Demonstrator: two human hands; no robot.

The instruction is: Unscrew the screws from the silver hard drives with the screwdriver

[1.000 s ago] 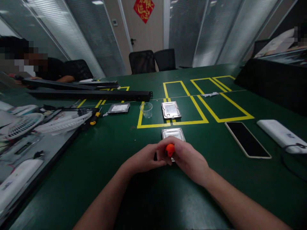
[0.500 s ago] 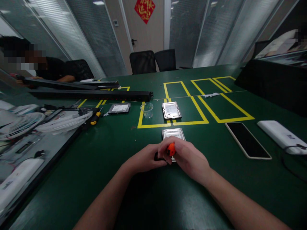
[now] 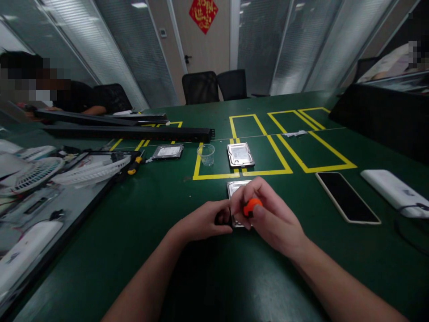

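Note:
A silver hard drive lies flat on the table in front of me, largely covered by my hands. My left hand grips its left edge, thumb and fingers curled along the side. Held over the drive in my right hand is a screwdriver; its orange and black handle end points up at me, and the tip is hidden. Beyond it lies a second hard drive, next to a clear plastic cup. A third hard drive rests further left.
A yellow and black screwdriver lies by a grey tray with white fan parts. Long black bars stretch across the back left, near a seated person. To the right are a phone and a white power bank with a cable.
My right hand has shifted slightly right with the screwdriver and turned, its fingers lifting and coming away from the left hand. The left hand stays at the drive's edge.

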